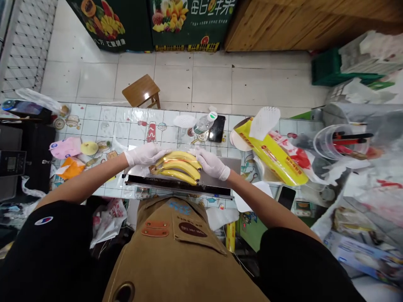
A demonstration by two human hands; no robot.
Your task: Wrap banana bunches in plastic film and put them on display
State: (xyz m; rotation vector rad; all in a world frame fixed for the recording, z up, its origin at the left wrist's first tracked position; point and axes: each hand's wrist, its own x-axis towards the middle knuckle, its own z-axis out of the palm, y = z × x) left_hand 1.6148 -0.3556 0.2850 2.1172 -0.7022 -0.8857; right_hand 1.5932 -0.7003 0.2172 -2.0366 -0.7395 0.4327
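Observation:
A bunch of yellow bananas with a shiny clear film over it lies across the middle of a flat metal wrapping machine. My left hand, in a white glove, is closed at the bunch's upper left end. On the opposite side, my right hand, gloved too, grips the right end, its fingertips against the fruit. The undersides of both hands and the base of the bunch are hidden. A dark slot runs along the machine's near side.
Beyond the bananas stand a water bottle and a black phone. A yellow printed roll and a clear tub of tools are to the right. Orange paper and a round yellow fruit lie left.

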